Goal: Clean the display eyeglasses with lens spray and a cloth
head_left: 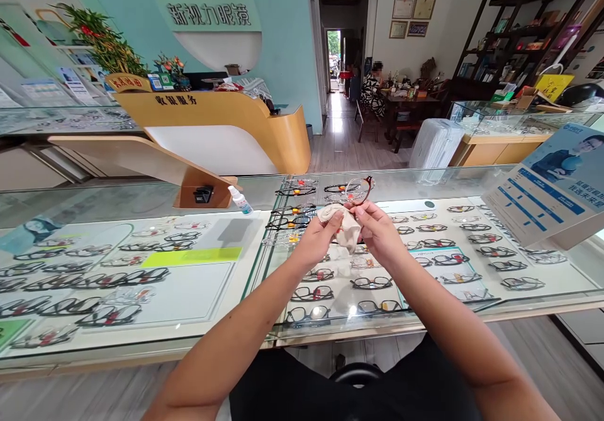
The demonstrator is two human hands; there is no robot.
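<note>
Now, near the centre of the frame, the left hand is closed narrowly, and its fingers pinch a pair of glasses with a brown rim. The right hand is also nearly closed and grips a pale cloth, which hangs just below the glasses. Both hands are above the glass display case. To their left, a small white bottle stands on the glass.
</note>
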